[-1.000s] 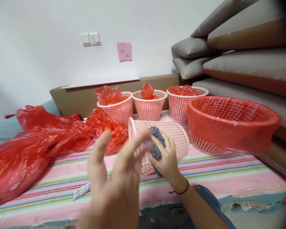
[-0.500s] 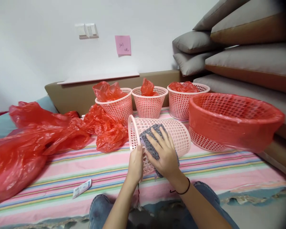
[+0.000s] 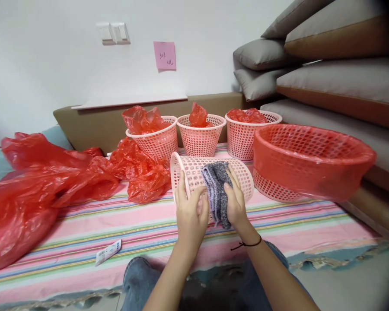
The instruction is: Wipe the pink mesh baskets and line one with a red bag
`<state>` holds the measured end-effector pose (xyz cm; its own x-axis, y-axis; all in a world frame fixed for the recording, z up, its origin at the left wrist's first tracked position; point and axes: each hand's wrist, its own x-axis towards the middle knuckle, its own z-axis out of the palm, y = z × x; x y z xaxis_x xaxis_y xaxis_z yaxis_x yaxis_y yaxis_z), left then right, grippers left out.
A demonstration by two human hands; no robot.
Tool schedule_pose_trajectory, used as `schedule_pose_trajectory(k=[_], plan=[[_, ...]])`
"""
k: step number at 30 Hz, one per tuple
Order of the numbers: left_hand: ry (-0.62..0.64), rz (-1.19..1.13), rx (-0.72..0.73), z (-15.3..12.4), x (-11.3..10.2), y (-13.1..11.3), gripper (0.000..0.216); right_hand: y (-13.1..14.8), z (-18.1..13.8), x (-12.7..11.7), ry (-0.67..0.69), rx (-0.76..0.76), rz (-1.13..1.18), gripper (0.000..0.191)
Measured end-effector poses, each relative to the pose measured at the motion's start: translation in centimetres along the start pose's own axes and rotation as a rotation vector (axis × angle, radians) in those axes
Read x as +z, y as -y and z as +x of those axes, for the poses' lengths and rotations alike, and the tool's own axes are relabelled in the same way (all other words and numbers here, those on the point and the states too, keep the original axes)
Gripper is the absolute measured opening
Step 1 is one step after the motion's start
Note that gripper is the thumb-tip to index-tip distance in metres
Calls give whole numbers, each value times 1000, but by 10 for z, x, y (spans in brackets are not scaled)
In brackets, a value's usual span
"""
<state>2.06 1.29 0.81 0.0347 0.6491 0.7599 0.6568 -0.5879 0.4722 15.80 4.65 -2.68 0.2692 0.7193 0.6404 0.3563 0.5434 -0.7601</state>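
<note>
A small pink mesh basket (image 3: 197, 170) lies on its side on the striped cloth, its mouth facing left. My left hand (image 3: 190, 211) grips its rim and near wall, fingers curled around the mesh. My right hand (image 3: 236, 203) presses a grey cloth (image 3: 216, 190) against the basket's side, fingers closed over the cloth's folds. A black band sits on my right wrist.
Three upright pink baskets (image 3: 201, 140) holding red plastic bags stand behind. A large basket lined with red plastic (image 3: 311, 162) sits at the right. Loose red bags (image 3: 52, 181) pile at the left. A small white packet (image 3: 108, 251) lies on the striped cloth (image 3: 116, 224). Grey cushions are stacked at the right.
My left hand came down from in front of the camera and took hold of the basket's rim. My right hand slid the grey cloth across the basket's side, bunching it.
</note>
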Motion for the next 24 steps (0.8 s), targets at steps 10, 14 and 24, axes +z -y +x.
schedule_pose_trajectory(k=[10,14,24], plan=[[34,68,-63,3,5,-14,24,9,5,-5,126,-125,3,51],[68,-72,-125,5,2,-12,22,9,5,-5,141,-167,-51,49],[108,-162,-153,3,0,-10,29,8,3,-3,123,-254,-163,51]])
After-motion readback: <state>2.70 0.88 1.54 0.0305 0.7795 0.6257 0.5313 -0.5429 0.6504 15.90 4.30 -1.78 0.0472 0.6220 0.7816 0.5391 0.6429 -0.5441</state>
